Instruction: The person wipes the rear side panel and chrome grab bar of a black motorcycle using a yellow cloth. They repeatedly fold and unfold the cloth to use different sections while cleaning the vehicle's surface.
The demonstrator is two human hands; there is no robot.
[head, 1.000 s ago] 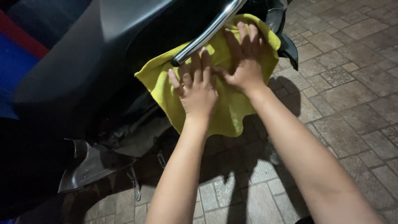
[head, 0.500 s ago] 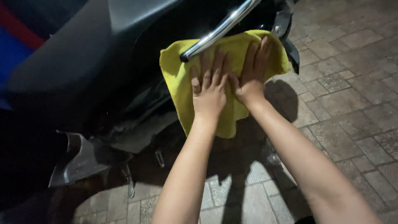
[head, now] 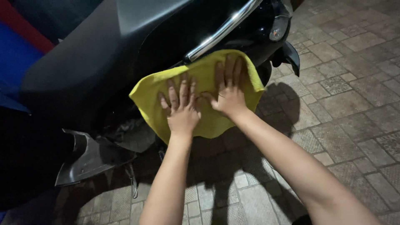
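Both hands have slid the soft yellow microfibre cloth point(head: 208, 96) lower; my left hand point(head: 181, 110) and right hand point(head: 227, 93) press flat, fingers spread, pinning it against the glossy black scooter panel point(head: 166, 46)

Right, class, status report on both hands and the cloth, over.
Left hand and right hand flat on yellow cloth, fingers spread. Cloth pressed against black scooter panel, below chrome rail. Nothing in the way.

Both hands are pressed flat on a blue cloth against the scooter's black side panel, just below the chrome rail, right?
Not quite: the cloth is yellow, not blue, as the head view shows. Left hand and right hand do press it flat, below the chrome rail.
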